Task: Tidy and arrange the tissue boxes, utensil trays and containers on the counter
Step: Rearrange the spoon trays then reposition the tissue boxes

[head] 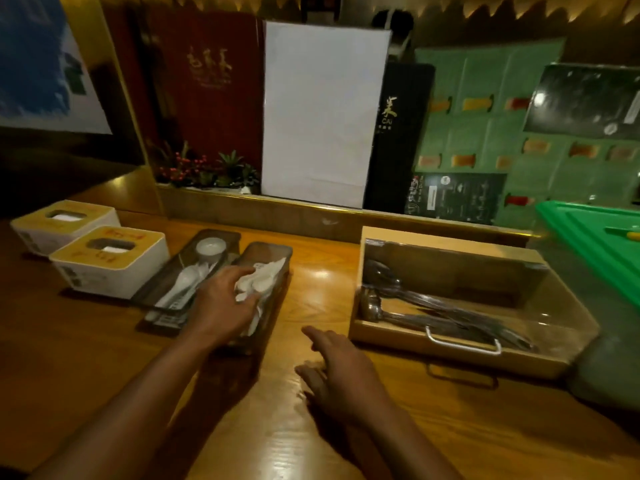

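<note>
Two white tissue boxes with yellow tops stand at the left, one in front point(110, 263) and one behind point(64, 225). Beside them lie two dark narrow utensil trays: the left tray point(221, 237) holds white plastic spoons and a small white cup, the right tray point(273, 252) holds white wrapped packets point(266, 277). My left hand point(221, 303) rests on the right tray, fingers closed on the packets. My right hand point(341, 375) hovers open just above the wooden counter point(322, 289), apart from everything. A wooden cutlery box point(450, 242) with a clear lid and metal handle holds metal spoons at the right.
Behind the counter's raised ledge stand a red menu point(207, 84), a white board point(322, 112), a black menu point(398, 133) and a small plant point(207, 169). A green plastic lid point(595, 240) sits at the far right, with green menu sheets on the wall behind.
</note>
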A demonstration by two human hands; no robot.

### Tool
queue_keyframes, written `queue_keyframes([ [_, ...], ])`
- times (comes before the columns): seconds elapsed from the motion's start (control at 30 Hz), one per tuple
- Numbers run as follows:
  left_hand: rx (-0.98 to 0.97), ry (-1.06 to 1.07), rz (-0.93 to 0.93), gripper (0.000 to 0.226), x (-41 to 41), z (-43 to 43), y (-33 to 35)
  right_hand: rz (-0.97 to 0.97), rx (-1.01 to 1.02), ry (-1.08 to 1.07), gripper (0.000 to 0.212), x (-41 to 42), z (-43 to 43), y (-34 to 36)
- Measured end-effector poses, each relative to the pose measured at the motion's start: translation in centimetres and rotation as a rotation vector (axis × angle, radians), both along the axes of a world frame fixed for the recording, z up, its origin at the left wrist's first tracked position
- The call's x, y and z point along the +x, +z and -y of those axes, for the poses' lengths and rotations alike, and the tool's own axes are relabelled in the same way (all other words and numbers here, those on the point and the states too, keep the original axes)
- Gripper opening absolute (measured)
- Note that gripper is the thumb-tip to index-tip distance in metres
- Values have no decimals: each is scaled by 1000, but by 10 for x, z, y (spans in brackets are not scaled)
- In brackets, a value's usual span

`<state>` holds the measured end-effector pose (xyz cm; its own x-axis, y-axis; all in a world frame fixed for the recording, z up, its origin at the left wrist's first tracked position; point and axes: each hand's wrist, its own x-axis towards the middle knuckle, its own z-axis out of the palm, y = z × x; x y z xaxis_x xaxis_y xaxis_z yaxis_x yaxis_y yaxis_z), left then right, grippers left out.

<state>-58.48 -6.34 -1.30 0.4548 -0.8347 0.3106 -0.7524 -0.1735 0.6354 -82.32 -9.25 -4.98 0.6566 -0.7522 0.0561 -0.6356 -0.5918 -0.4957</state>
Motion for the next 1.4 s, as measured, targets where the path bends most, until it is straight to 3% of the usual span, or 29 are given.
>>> queue_keyframes([
  [0.13,9,-105,-15,52,48,2,-9,61,34,-26,86,88,-9,-7],
  [0.23,6,-162,-62,55,72,9,-22,-4,-46,-62,91,119,-11,-16],
  [0.37,-3,-265,-166,62,76,21,-35,-1,-71,-169,82,120,-15,-12],
  [0.63,40,-378,-528,104,51,44,-53,-39,-68,-408,66,79,-18,-13],
  [0.73,71,-412,-641,109,31,49,-54,-49,-80,-503,61,60,-16,-10],
  [0.83,133,-432,-730,104,13,57,-50,-75,-97,-557,60,51,-19,-7],
  [0.97,197,-534,-752,78,-2,68,-40,-87,-126,-631,64,47,-19,-7],
  [1.07,200,-546,-901,68,-11,76,-39,-92,-139,-664,67,47,-18,-6],
  [1.27,210,-504,-1150,64,-22,80,-34,-103,-147,-698,70,51,-13,-5],
  [1.4,210,-484,-1185,65,-26,84,-29,-103,-155,-688,70,49,-7,-6],
])
